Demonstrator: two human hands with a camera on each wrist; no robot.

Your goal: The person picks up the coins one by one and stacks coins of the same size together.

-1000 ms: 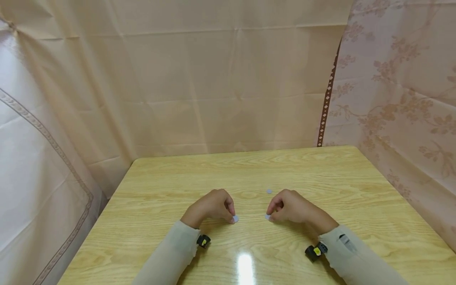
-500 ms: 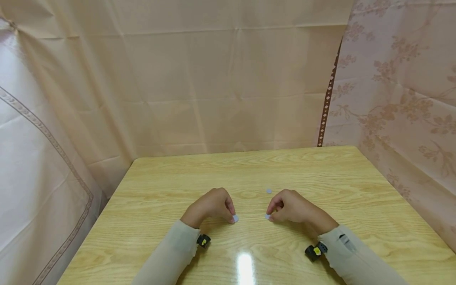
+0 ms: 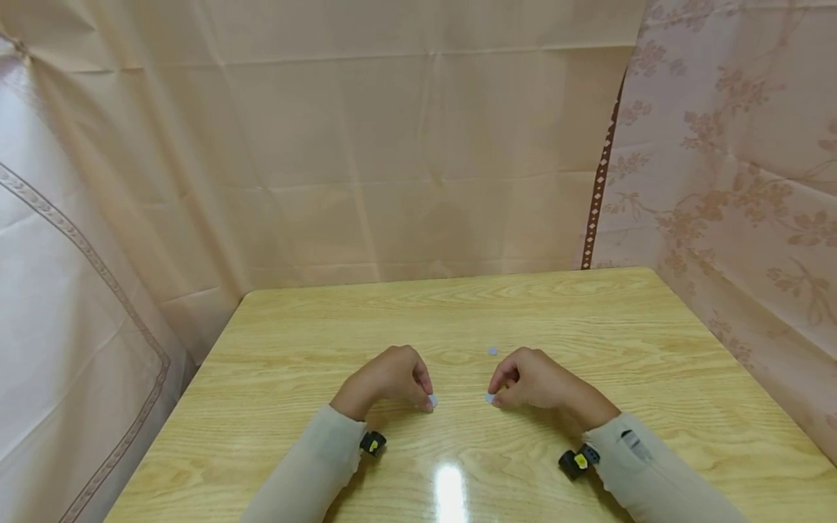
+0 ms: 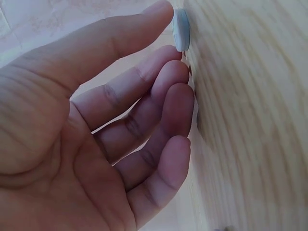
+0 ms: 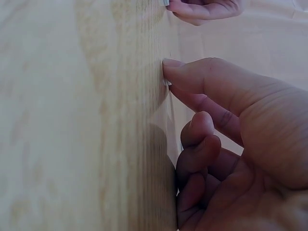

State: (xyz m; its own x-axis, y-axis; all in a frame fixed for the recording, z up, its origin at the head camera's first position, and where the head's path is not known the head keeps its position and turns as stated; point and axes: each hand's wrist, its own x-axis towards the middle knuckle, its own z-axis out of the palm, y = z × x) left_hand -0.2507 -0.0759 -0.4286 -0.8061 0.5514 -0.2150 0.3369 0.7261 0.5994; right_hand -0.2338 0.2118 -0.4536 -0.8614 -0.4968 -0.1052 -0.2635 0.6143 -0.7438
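A small, round, pale bluish-white disc sits at the thumb and index fingertip of my left hand, which pinches it at the tabletop. The left wrist view shows this disc edge-on, flat against the wood, the other fingers bent below it. Opposite, my right hand pinches a similar disc between thumb and index finger. In the right wrist view only a sliver of that disc shows under the thumb, with the remaining fingers curled. A third pale disc lies farther back, just beyond the right hand.
The wood-grain table has a far edge close to a hanging beige curtain. Patterned cloth hangs at the right, pale cloth at the left. Small black cameras are strapped at both wrists.
Both hands and all the discs stay in place. The head view shifts only very slightly.
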